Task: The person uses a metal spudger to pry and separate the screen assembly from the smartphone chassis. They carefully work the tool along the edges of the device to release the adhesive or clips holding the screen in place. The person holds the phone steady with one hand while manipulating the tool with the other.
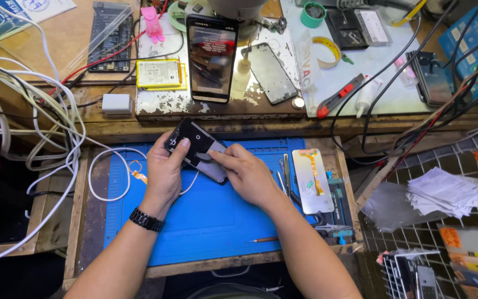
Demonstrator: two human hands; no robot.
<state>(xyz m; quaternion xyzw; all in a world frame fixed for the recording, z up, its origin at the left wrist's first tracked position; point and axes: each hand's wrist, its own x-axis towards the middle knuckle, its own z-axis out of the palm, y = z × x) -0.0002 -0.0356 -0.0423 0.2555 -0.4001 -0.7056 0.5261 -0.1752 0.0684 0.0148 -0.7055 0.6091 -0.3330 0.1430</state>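
A dark phone (pixel 197 149) is held tilted just above the blue mat (pixel 217 216), near its upper left part: the left hand (pixel 164 171) has its fingers closed around the phone's left edge, and the right hand (pixel 244 174) pinches what looks like a small grey piece against its face, though that part is too small to tell surely. To the right on the mat lie tweezers (pixel 286 174) and a white panel (pixel 312 180) with an orange flex strip, and a white cable (pixel 109 174) loops at the left. Beyond, on the desk (pixel 112 116), stand another phone (pixel 211 58), a yellow-edged battery (pixel 160 73) and a bare screen (pixel 273 72).
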